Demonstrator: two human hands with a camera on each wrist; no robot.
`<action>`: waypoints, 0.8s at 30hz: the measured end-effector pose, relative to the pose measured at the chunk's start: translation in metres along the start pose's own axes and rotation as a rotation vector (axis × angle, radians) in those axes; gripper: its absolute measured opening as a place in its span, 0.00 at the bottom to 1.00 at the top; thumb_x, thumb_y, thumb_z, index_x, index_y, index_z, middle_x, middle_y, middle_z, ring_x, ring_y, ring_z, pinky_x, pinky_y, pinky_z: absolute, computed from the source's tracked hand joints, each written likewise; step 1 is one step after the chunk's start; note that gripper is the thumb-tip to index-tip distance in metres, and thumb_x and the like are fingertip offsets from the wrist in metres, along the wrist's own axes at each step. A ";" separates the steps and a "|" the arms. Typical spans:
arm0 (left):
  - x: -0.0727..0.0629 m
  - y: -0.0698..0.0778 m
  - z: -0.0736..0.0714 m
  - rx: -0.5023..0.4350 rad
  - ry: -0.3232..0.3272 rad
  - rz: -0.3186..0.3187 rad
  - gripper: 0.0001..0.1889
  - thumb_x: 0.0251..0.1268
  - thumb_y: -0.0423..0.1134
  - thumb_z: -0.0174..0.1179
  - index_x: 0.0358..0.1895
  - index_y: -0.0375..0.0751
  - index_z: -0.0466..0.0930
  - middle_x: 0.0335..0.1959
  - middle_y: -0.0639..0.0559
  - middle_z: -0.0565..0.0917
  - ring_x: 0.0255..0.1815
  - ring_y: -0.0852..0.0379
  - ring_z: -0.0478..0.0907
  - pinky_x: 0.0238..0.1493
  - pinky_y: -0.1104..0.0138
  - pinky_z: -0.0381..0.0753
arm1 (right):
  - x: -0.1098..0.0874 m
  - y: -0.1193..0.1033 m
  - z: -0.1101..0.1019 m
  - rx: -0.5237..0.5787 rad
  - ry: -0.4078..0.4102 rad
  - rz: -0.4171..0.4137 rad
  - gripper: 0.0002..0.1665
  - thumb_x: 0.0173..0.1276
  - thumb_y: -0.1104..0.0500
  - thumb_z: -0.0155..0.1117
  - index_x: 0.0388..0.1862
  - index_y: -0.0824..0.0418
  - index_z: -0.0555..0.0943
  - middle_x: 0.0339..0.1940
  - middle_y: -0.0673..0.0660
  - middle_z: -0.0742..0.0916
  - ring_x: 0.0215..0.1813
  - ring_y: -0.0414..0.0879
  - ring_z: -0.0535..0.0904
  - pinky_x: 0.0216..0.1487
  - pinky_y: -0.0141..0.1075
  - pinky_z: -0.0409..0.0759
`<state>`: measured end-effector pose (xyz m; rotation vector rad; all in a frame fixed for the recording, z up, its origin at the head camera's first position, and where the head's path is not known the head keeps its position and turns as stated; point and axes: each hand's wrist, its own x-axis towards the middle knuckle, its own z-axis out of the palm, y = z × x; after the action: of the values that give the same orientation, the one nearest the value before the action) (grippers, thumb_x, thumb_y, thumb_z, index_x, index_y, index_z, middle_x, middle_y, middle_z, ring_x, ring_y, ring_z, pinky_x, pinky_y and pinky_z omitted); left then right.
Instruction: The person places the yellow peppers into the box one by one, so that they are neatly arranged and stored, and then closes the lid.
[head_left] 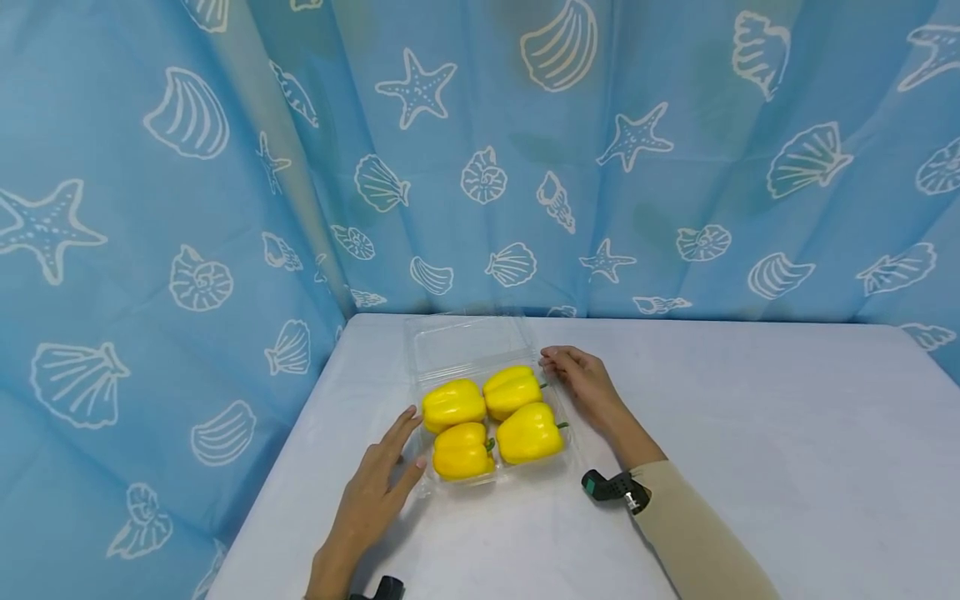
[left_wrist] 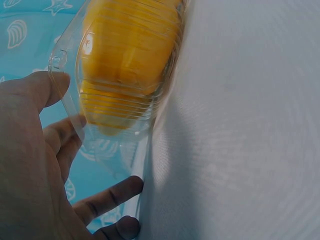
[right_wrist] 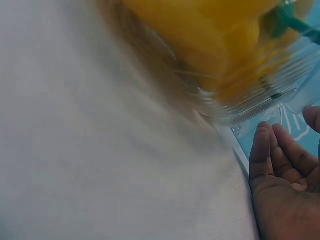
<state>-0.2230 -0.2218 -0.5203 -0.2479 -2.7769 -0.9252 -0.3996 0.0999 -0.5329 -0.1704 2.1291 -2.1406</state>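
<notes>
Several yellow bell peppers (head_left: 530, 433) with green stems lie in a clear plastic clamshell container (head_left: 517, 472) on the table. Its see-through lid (head_left: 472, 343) is folded back, away from the person. Beside the container's left rim is my left hand (head_left: 367, 496), fingers spread. In the left wrist view its thumb (left_wrist: 59, 86) and a finger are at the clear rim, without a curled grip. My right hand (head_left: 588, 390) reaches to the back right corner near the lid's hinge. Its fingers (right_wrist: 265, 145) are slightly bent, with a gap to the thumb.
A white cloth (head_left: 750, 433) covers the table. Behind it and along the left hangs a blue curtain (head_left: 465, 108) printed with white shells and starfish. A black wrist device (head_left: 611, 487) is on the right wrist, and part of another (head_left: 386, 588) shows at the left.
</notes>
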 end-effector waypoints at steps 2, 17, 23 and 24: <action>0.000 -0.001 0.000 -0.006 0.004 0.000 0.30 0.76 0.59 0.51 0.78 0.69 0.57 0.78 0.74 0.53 0.47 0.61 0.71 0.42 0.58 0.74 | 0.003 0.000 0.000 0.005 -0.008 0.001 0.28 0.76 0.44 0.58 0.59 0.66 0.79 0.54 0.61 0.85 0.55 0.48 0.78 0.55 0.30 0.76; 0.001 0.000 0.001 -0.021 0.016 0.002 0.30 0.76 0.53 0.55 0.77 0.70 0.58 0.78 0.74 0.54 0.45 0.60 0.71 0.39 0.59 0.72 | 0.023 0.000 0.000 -0.001 -0.028 -0.027 0.25 0.78 0.49 0.56 0.59 0.68 0.79 0.52 0.61 0.85 0.51 0.46 0.79 0.54 0.29 0.76; 0.000 0.001 0.001 -0.007 0.008 -0.024 0.30 0.75 0.55 0.54 0.77 0.71 0.57 0.77 0.76 0.54 0.45 0.60 0.70 0.39 0.60 0.72 | 0.028 0.001 0.002 0.002 -0.026 -0.025 0.25 0.78 0.49 0.56 0.59 0.69 0.79 0.53 0.64 0.84 0.52 0.46 0.79 0.53 0.29 0.76; 0.000 0.001 0.001 -0.006 0.006 -0.028 0.30 0.75 0.55 0.54 0.77 0.72 0.57 0.77 0.77 0.53 0.46 0.60 0.70 0.39 0.60 0.72 | 0.029 0.002 0.002 -0.005 -0.025 -0.027 0.25 0.78 0.49 0.56 0.59 0.69 0.79 0.53 0.64 0.84 0.52 0.46 0.79 0.53 0.29 0.76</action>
<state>-0.2232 -0.2203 -0.5206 -0.2069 -2.7794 -0.9402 -0.4274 0.0929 -0.5345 -0.2259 2.1307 -2.1362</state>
